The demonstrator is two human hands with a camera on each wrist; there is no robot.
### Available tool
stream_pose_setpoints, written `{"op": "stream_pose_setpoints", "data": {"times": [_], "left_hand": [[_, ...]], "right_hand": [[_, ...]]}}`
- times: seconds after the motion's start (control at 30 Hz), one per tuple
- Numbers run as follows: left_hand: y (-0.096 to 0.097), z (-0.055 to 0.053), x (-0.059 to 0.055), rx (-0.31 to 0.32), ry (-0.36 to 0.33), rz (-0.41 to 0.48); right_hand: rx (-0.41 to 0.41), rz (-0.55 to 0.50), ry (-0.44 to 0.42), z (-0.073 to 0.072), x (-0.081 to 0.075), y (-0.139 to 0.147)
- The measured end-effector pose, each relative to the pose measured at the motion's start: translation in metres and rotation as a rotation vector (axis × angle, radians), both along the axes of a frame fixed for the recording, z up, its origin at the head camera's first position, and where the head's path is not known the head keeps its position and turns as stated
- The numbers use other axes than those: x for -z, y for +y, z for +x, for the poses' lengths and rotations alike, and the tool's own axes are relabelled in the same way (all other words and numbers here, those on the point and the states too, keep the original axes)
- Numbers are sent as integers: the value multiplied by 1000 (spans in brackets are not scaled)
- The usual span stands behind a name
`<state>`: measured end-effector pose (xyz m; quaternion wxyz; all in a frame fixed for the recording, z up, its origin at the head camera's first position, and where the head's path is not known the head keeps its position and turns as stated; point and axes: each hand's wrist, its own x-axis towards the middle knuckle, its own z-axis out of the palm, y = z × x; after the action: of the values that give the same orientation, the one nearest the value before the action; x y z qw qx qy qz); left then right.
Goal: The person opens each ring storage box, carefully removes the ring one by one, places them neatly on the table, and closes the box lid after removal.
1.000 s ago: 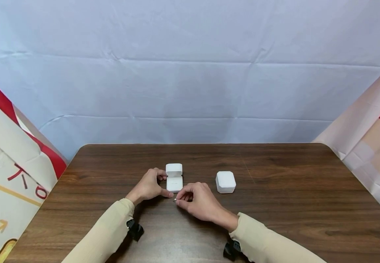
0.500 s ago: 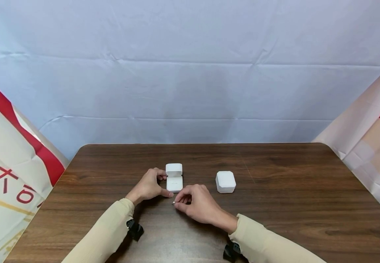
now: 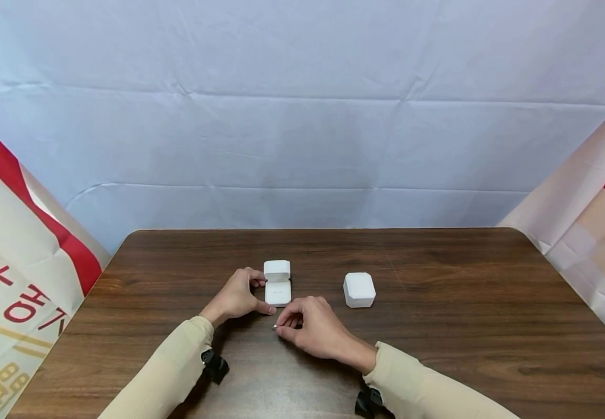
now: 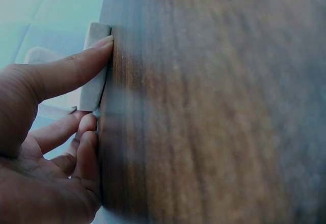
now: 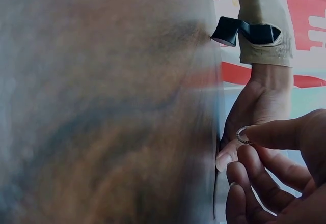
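Note:
A small white ring box (image 3: 278, 294) stands on the table with its lid raised. My left hand (image 3: 237, 295) holds it from the left side, the thumb along its front edge and fingers at its side; the left wrist view shows the thumb against the box's pale base (image 4: 93, 92). Just in front of the box, my right hand (image 3: 317, 329) pinches a thin silver ring (image 5: 241, 136) between thumb and index finger. The ring's textured band sticks out past the fingertips, and part of it is hidden by them.
A second white ring box (image 3: 359, 290), closed, stands to the right on the brown wooden table (image 3: 465, 302). A pale cloth (image 3: 302, 139) hangs behind the table's far edge. Black wrist cameras (image 3: 216, 366) are strapped on both sleeves.
My right hand has drawn slightly toward me and to the left with the ring, away from the box's front edge. The left hand and both boxes have stayed put.

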<state>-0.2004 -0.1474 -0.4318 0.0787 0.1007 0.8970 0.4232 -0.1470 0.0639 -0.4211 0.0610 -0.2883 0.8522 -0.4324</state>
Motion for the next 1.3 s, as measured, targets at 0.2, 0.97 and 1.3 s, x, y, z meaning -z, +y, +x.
{"op": "stream_pose_setpoints", "data": {"times": [0.2, 0.97, 1.3], "left_hand": [[0, 0, -1, -3, -4, 1], [1, 1, -1, -10, -3, -2], [1, 1, -1, -7, 0, -9]], "right_hand": [[-16, 6, 2, 0, 0, 0], [-67, 34, -32, -1, 4, 1], [-102, 51, -65, 0, 3, 1]]}}
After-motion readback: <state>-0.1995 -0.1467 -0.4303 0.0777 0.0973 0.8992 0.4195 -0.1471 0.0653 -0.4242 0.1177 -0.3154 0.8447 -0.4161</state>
